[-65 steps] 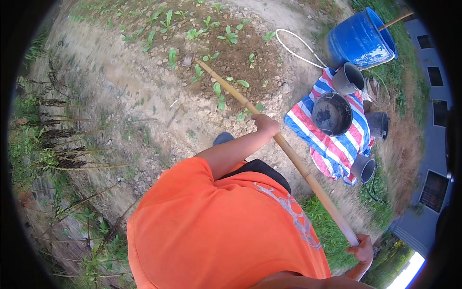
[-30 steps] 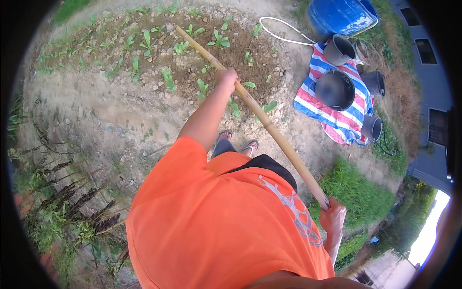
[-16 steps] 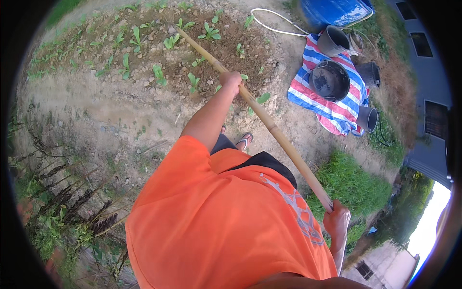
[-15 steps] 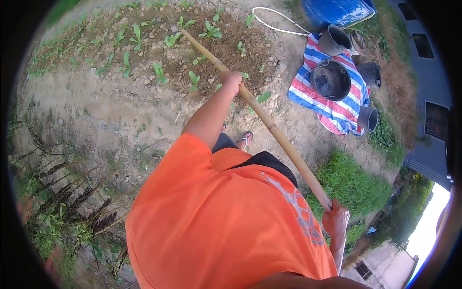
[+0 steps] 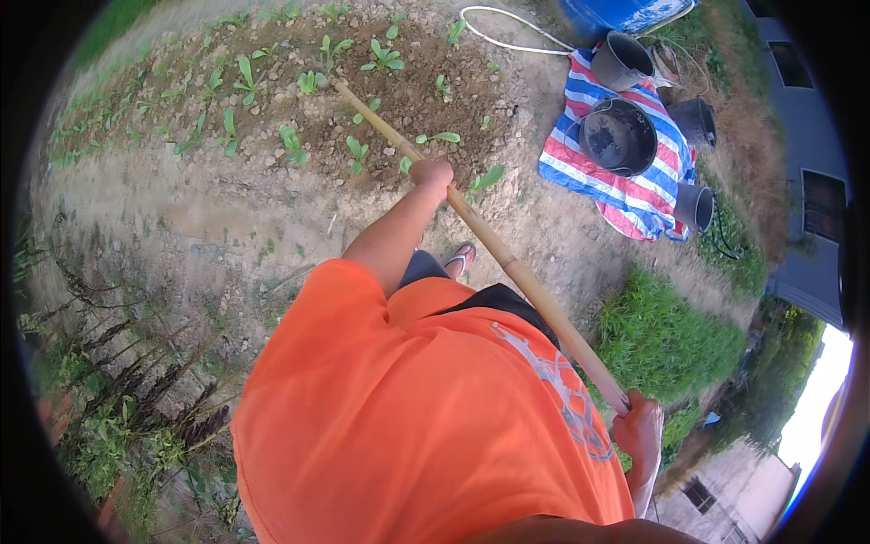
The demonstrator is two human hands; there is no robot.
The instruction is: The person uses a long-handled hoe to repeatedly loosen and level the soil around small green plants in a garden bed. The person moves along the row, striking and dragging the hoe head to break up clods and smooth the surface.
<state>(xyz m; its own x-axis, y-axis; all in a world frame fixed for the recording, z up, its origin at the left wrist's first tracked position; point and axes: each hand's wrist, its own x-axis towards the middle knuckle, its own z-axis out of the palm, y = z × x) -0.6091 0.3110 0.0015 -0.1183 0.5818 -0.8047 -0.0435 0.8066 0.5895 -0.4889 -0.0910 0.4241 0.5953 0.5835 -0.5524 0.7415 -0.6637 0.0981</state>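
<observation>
Left grip point(image 5: 432, 172) and right grip point(image 5: 640, 422) closed around a bamboo pole point(image 5: 517, 269), far end beyond the left.

The one view is a wide fisheye, worn on the head, looking steeply down and somewhat forward; the orange T-shirt point(image 5: 408, 426) looms close at lower centre, the left hand point(image 5: 430, 172) lies beyond, the vegetable bed point(image 5: 412, 95) farther, toward upper left.

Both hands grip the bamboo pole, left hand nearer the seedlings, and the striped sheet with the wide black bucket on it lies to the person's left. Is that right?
Not quite: the striped sheet with the wide black bucket on it lies to the person's right, as the head view shows. The rest stands.
</observation>
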